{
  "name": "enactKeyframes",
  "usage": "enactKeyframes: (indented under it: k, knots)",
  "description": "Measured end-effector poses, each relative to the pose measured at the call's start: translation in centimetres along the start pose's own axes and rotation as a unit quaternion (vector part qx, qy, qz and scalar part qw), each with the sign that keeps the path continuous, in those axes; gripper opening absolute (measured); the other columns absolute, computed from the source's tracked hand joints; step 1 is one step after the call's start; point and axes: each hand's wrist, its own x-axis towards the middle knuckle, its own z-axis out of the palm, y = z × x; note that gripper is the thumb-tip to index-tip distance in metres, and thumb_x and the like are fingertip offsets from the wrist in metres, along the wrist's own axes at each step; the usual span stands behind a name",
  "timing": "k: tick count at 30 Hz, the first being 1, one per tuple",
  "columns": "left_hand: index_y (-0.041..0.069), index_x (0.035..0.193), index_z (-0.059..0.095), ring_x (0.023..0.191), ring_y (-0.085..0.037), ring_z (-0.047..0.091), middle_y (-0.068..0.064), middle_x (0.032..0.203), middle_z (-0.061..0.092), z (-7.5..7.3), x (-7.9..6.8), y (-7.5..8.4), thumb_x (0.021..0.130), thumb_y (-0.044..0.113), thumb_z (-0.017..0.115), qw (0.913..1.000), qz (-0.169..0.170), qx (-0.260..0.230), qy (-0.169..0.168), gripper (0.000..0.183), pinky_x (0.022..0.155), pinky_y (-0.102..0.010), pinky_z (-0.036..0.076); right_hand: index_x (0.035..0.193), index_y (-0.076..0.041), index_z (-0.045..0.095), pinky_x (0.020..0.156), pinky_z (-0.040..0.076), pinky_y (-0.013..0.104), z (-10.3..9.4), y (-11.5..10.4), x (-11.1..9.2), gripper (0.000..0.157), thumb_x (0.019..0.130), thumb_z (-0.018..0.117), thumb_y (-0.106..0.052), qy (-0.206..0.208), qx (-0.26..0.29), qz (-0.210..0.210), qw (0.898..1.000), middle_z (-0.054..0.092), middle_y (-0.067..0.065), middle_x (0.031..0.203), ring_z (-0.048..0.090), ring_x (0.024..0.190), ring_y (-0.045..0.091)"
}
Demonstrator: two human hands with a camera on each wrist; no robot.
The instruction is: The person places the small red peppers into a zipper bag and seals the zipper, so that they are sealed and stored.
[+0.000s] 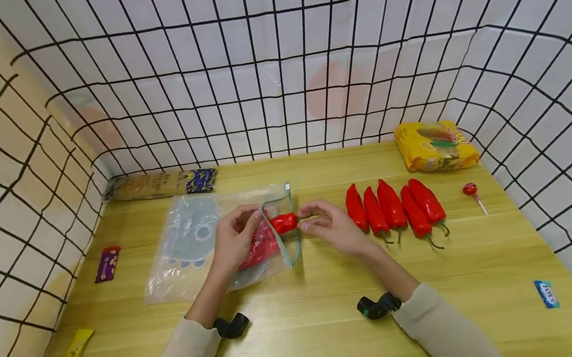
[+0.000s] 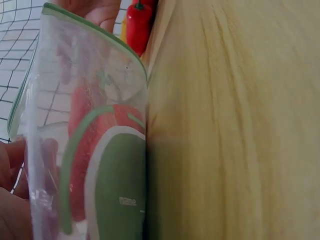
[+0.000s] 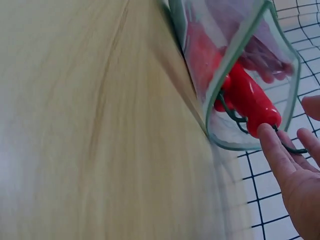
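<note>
Peppers [image 1: 391,206]: five on table [image 1: 310,330]; one pepper [image 1: 284,223] at bag [image 1: 191,238] mouth.

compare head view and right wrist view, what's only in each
Only the head view: five loose red peppers in a row, a lollipop and a large yellow packet.
Only the right wrist view: green stems by the open mouth of the clear bag.
Both: that bag, the right hand, the red pepper it touches, and the wooden table.
</note>
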Motion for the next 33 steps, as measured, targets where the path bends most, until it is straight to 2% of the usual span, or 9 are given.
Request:
enactKeyframes:
  k: [3,6,12,16,20,23,27,30,33]
  knots:
    - [0.016,0.109,0.07,0.098,-0.015,0.069,-0.003,0.106,0.074,0.0,0.0,0.1,0.092,0.033,0.065,0.9999,0.012,0.001,0.002,0.024,0.087,-0.022,0.055,0.132,-0.001,0.049,0.096,0.052,0.03,0.6,0.2,0.3,0.042,0.095,0.063,-0.015,0.002,-0.004,-0.002,1.0,0.055,0.016,0.133,0.057,0.121,0.034]
    - [0.014,0.109,0.07,0.098,-0.014,0.07,-0.004,0.107,0.074,0.1,-0.1,0.3,0.092,0.033,0.065,0.9998,0.018,0.001,0.003,0.025,0.086,-0.022,0.055,0.135,-0.002,0.047,0.099,0.05,0.033,1.2,0.2,0.7,0.043,0.097,0.06,-0.015,-0.006,-0.006,0.002,1.0,0.054,0.014,0.135,0.056,0.123,0.032]
    - [0.012,0.111,0.07,0.098,-0.014,0.069,-0.007,0.108,0.073,0.2,-0.2,0.4,0.093,0.029,0.065,1.0,0.006,-0.007,-0.001,0.025,0.087,-0.021,0.054,0.138,-0.005,0.044,0.101,0.049,0.036,1.9,0.0,0.9,0.044,0.098,0.058,-0.016,-0.015,-0.013,0.014,1.0,0.051,0.013,0.139,0.056,0.125,0.03]
    - [0.011,0.112,0.07,0.099,-0.014,0.069,-0.009,0.11,0.073,0.2,-0.2,0.2,0.094,0.024,0.065,0.9999,-0.002,-0.014,0.003,0.023,0.088,-0.02,0.054,0.138,-0.008,0.044,0.099,0.051,0.036,0.7,-0.3,0.0,0.045,0.097,0.06,-0.017,0.012,-0.034,0.018,0.999,0.05,0.015,0.14,0.057,0.123,0.03]
    - [0.012,0.111,0.07,0.097,-0.014,0.069,-0.008,0.109,0.073,0.3,-0.2,0.3,0.093,0.026,0.065,0.9998,-0.007,-0.019,0.004,0.023,0.087,-0.021,0.054,0.133,-0.011,0.05,0.095,0.053,0.032,-1.8,-1.1,-1.7,0.042,0.094,0.064,-0.019,0.067,-0.086,0.014,0.994,0.055,0.018,0.134,0.06,0.116,0.029]
    - [0.014,0.11,0.07,0.097,-0.015,0.069,-0.005,0.108,0.073,0.4,-0.1,0.2,0.092,0.031,0.065,0.9998,-0.008,-0.015,0.001,0.025,0.088,-0.021,0.054,0.13,-0.012,0.053,0.094,0.053,0.032,-3.7,-1.6,-2.8,0.041,0.092,0.067,-0.02,0.116,-0.139,0.017,0.983,0.058,0.017,0.13,0.062,0.111,0.027]
    - [0.014,0.111,0.069,0.097,-0.015,0.068,-0.005,0.109,0.073,0.3,-0.1,0.1,0.092,0.035,0.065,0.9998,-0.016,-0.011,-0.004,0.029,0.088,-0.022,0.054,0.13,-0.011,0.053,0.097,0.051,0.04,-5.4,-1.8,-3.7,0.045,0.09,0.071,-0.023,0.165,-0.223,0.04,0.96,0.06,0.014,0.128,0.06,0.112,0.027]
    - [0.013,0.111,0.069,0.096,-0.015,0.067,-0.007,0.11,0.072,0.1,-0.1,0.2,0.093,0.034,0.065,0.9994,-0.027,-0.022,-0.004,0.028,0.087,-0.022,0.054,0.131,-0.01,0.052,0.101,0.048,0.045,-5.9,-1.5,-3.9,0.048,0.089,0.072,-0.021,0.172,-0.283,0.055,0.942,0.059,0.013,0.129,0.057,0.117,0.029]
    - [0.011,0.111,0.069,0.096,-0.016,0.067,-0.009,0.111,0.072,0.0,-0.1,0.3,0.094,0.03,0.065,0.9988,-0.032,-0.037,-0.004,0.026,0.087,-0.022,0.054,0.132,-0.008,0.051,0.104,0.044,0.049,-6.0,-1.1,-4.0,0.049,0.088,0.071,-0.015,0.148,-0.337,0.063,0.927,0.057,0.013,0.131,0.053,0.121,0.031]
